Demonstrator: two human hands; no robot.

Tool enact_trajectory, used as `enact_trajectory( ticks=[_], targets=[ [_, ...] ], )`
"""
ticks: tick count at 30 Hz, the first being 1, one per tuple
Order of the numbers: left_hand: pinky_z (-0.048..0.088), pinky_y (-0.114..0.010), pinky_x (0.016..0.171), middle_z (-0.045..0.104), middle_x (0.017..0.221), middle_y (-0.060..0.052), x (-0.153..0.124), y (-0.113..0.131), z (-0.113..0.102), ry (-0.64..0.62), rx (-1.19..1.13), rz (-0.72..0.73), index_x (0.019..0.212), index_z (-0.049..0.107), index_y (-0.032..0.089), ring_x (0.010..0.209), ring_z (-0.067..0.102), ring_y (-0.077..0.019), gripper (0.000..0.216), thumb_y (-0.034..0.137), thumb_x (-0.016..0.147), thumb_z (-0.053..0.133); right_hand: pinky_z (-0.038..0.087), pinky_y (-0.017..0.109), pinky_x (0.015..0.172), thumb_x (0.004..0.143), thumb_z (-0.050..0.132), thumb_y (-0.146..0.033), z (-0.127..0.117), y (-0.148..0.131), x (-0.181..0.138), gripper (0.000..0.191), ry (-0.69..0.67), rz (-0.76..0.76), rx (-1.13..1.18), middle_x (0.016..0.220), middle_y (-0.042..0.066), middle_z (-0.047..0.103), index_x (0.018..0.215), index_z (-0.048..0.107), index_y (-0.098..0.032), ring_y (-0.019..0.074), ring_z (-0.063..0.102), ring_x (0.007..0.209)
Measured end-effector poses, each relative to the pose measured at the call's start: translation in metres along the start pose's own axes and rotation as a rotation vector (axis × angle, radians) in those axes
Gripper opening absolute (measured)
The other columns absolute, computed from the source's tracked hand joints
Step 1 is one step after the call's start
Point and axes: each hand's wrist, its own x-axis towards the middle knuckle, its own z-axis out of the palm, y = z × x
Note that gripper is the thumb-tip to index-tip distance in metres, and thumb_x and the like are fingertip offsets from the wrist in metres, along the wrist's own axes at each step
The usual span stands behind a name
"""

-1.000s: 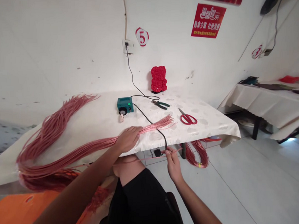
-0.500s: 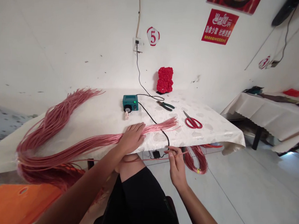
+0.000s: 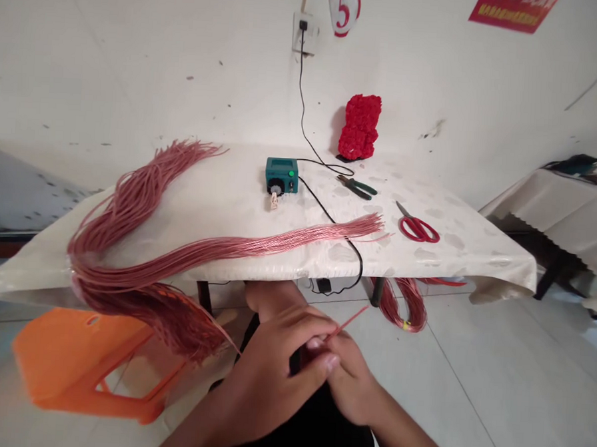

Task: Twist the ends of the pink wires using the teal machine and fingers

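Note:
My left hand [image 3: 275,369] and my right hand [image 3: 353,380] meet over my lap, below the table's front edge. Both are closed in a pinch on one thin pink wire strand [image 3: 349,321], whose end sticks up to the right of the fingers. A long bundle of pink wire strands [image 3: 237,250] lies across the white table [image 3: 487,253], its left part looping over the table edge and hanging down.
On the table stand a small green device [image 3: 281,175] with a black cord, green-handled pliers [image 3: 356,186], red scissors [image 3: 417,228] and a red rose bear [image 3: 359,126]. An orange plastic stool [image 3: 81,365] sits at the left. A coil of red wire [image 3: 404,306] hangs under the table.
My left hand has left the bundle on the table and come down to join my right hand on the single strand. The view has tilted downward.

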Motion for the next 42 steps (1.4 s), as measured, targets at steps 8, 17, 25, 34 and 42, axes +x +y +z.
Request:
enact_trajectory(
  ticks=[8,17,25,34,42],
  targets=[
    [0.056,-0.022,0.044,0.068,0.096,-0.001,-0.019,-0.035,0.012,-0.001,-0.391,-0.347,0.094,0.073,0.022,0.055,0.066,-0.0100,0.020,0.038,0.097,0.061,0.049,0.027,0.062,0.102,0.043,-0.034,0.021,0.034,0.001,0.040,-0.205,0.154,-0.030,0.064,0.001,0.060,0.067,0.057,-0.020,0.0151,0.062,0.062],
    [0.059,-0.022,0.079,0.075,0.095,0.002,-0.029,-0.049,0.021,0.141,-0.254,-0.247,0.095,0.077,0.028,0.092,0.072,-0.0141,0.016,0.026,0.098,0.062,0.049,0.028,0.067,0.101,0.043,-0.030,0.019,0.045,-0.003,0.031,-0.227,0.078,-0.304,0.076,0.002,0.066,0.079,0.063,-0.021,0.0167,0.064,0.071],
    [0.060,-0.020,0.078,0.079,0.095,0.007,-0.040,-0.055,0.027,0.336,-0.212,-0.315,0.096,0.078,0.031,0.086,0.075,-0.0116,0.013,0.022,0.089,0.071,0.053,0.029,0.076,0.100,0.057,-0.032,0.011,0.040,-0.005,0.020,-0.265,0.050,-0.257,0.084,0.001,0.071,0.089,0.069,-0.021,0.0156,0.066,0.077],
    [0.049,-0.025,0.061,0.071,0.083,0.001,-0.047,-0.056,0.014,0.185,-0.071,-0.249,0.093,0.075,0.029,0.071,0.065,-0.0133,0.014,0.026,0.096,0.062,0.053,0.031,0.072,0.102,0.056,-0.036,-0.027,0.018,-0.001,0.016,0.032,0.128,-0.185,0.089,0.002,0.065,0.104,0.066,-0.024,0.0147,0.064,0.075],
    [0.046,-0.026,0.065,0.067,0.086,0.001,-0.053,-0.065,0.014,0.071,0.196,-0.065,0.094,0.071,0.024,0.070,0.063,-0.0120,0.018,0.028,0.102,0.055,0.051,0.028,0.075,0.103,0.057,-0.028,-0.025,0.006,0.005,0.009,-0.224,0.058,-0.407,0.089,0.000,0.064,0.101,0.065,-0.022,0.0131,0.062,0.080]
  ],
)
